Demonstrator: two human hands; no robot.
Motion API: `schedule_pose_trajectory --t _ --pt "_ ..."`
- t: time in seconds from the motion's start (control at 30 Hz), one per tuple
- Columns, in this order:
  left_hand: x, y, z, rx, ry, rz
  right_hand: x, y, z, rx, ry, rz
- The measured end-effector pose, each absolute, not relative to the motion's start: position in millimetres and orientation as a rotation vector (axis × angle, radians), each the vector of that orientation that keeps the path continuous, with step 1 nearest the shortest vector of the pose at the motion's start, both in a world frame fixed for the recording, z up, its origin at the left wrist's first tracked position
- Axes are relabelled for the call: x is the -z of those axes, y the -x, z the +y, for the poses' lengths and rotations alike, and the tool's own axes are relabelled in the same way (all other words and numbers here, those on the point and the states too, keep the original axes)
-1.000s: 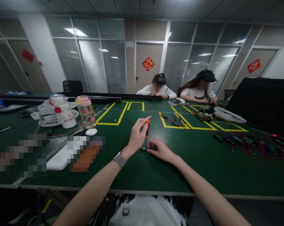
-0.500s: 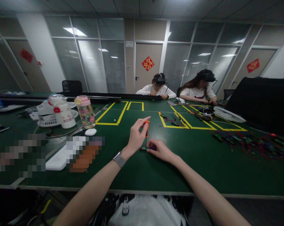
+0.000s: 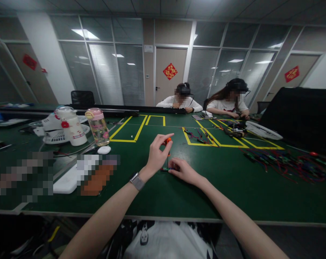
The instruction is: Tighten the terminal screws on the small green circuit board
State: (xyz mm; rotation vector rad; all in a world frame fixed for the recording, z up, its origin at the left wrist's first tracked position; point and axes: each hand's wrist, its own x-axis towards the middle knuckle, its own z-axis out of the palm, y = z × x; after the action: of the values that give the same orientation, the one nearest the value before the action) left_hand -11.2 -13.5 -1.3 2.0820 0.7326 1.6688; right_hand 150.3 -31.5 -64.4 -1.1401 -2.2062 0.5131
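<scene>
A small orange-handled screwdriver (image 3: 167, 141) stands upright near the middle of the green table (image 3: 233, 187), its tip down on a little green part (image 3: 167, 169), probably a circuit board, though it is too small to tell for sure. The left hand (image 3: 156, 156) has its thumb and fingertips closed around the top of the handle. The right hand (image 3: 183, 169) lies flat-fingered on the table, pinching the part at its edge and pressing it down.

Over the last second the fingertips have shifted round the handle while the tool stayed upright on the same spot and the right hand hardly moved; that reads as turning a screw in place, with the work going on at the one fastener.

To the left stand a pink-capped bottle (image 3: 98, 126) and a white jug (image 3: 70, 126). A tangle of wires (image 3: 287, 163) lies well to the right. Two other people (image 3: 206, 102) sit at the far side, inside yellow tape boxes (image 3: 137, 129).
</scene>
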Motion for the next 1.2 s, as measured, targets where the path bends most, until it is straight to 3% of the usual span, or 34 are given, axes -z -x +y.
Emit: schedule_pose_trajectory --t 1.2 --pt "3.0 11.4 -12.7 -1.603 -2.105 0.674 66.1 -150.0 -30.9 -0.543 1.149 -2.181"
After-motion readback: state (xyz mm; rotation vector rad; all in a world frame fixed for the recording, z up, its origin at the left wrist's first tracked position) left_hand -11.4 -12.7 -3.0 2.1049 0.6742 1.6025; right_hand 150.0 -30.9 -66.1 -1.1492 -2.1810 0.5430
